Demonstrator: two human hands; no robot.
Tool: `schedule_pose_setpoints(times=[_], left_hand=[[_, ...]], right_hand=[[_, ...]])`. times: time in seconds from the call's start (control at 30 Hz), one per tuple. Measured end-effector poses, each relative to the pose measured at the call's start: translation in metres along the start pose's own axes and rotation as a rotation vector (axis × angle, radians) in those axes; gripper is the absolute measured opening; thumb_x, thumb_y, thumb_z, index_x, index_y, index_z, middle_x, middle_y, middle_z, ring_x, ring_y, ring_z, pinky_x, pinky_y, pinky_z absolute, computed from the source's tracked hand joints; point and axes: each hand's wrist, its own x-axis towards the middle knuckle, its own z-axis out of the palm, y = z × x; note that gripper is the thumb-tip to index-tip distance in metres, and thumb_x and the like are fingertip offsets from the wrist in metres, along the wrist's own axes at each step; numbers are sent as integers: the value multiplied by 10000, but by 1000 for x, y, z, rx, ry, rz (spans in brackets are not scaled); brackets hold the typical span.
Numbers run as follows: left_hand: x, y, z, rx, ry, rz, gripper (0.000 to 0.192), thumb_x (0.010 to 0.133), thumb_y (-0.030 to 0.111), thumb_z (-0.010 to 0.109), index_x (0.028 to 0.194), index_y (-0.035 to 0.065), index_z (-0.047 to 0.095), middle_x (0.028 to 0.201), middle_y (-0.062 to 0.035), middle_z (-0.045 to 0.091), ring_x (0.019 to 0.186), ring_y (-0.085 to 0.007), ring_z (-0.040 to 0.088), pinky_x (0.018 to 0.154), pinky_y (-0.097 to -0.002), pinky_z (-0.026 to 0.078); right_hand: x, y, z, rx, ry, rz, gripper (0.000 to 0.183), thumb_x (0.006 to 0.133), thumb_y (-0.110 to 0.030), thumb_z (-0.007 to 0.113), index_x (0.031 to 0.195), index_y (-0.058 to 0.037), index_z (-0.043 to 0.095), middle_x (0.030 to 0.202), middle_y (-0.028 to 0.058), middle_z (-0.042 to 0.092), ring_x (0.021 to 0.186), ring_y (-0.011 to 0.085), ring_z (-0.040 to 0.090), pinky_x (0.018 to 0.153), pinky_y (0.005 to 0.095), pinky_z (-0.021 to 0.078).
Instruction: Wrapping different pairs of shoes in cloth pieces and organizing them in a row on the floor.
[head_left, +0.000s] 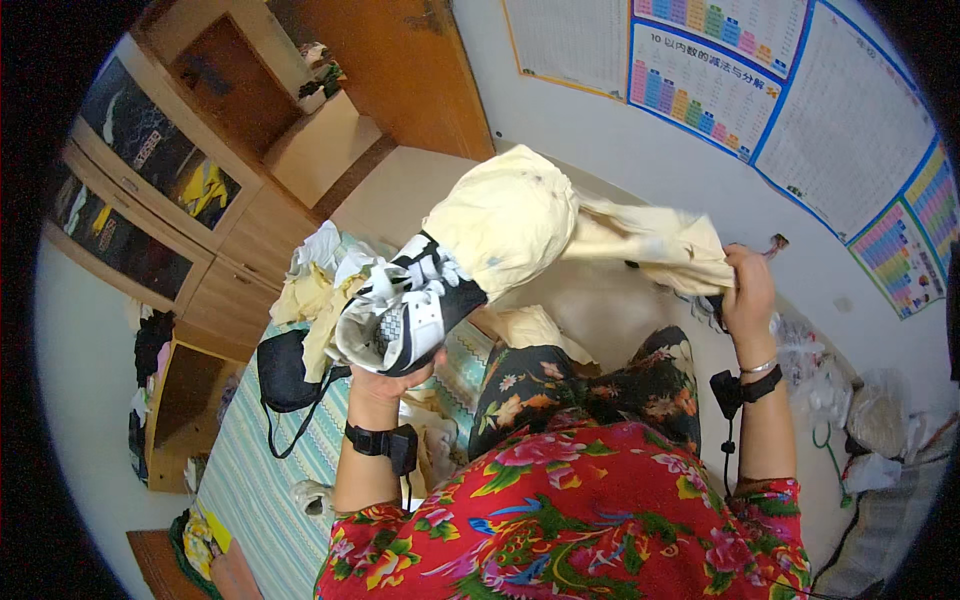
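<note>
My left hand (396, 381) supports a white and black lace-up sneaker (420, 322) from below, its opening tilted towards me. A cream sheet (510, 217), thin and crumpled, covers the sneaker's toe end; whether it is cloth or paper I cannot tell. From there the sheet runs as a twisted, slightly blurred strip to the right, where my right hand (742, 296) pinches its far end. Both hands are raised above my lap, well apart. Another cream piece (536, 330) lies near my knee in floral trousers.
On the striped bed (247, 465) to my left lie crumpled cream and white pieces (311, 289), a black bag with a strap (289, 371) and another shoe (311, 496). Plastic bags (806, 360) sit along the wall at right. A wooden cabinet (247, 247) stands at far left.
</note>
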Motion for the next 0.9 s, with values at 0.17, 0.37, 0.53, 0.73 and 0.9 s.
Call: schedule_pose_setpoints(times=[0.17,0.37,0.53,0.73,0.9], left_hand=[[-34,16,-54,1031,246,375,625,723,415,713,1181,3,613,1110,-144,679,925,-269,669,849,-378,550],[-43,54,-14,1059,57,-185,649,721,392,724,1154,-83,637,1020,-118,700,886,-188,641,798,-279,489],[-52,69,-88,709,372,202,542,861,373,598,1225,-28,607,1122,-135,680,1001,-233,650,901,-359,505],[-40,57,-75,213,268,418,683,866,576,422,1289,50,530,1090,-166,666,791,-448,666,329,-351,431],[-39,51,-80,120,317,526,599,878,514,501,1278,71,547,1180,-154,651,912,-391,669,618,-459,590]], right_hand=[[-14,53,14,192,-68,641,141,864,-22,504,964,7,600,972,160,669,855,268,632,784,340,498],[17,66,-12,730,366,928,223,890,-42,495,1060,38,615,1051,119,663,880,200,625,790,306,506],[4,99,-42,792,456,810,332,951,-136,462,1220,37,549,1160,143,619,1000,235,629,849,364,528],[-38,138,-37,707,396,982,397,1006,-257,427,1307,-18,526,1264,136,586,1125,299,595,967,453,508],[-42,133,-36,1082,575,1154,418,1019,-268,443,1286,49,497,1283,173,556,1156,303,569,969,459,514]])
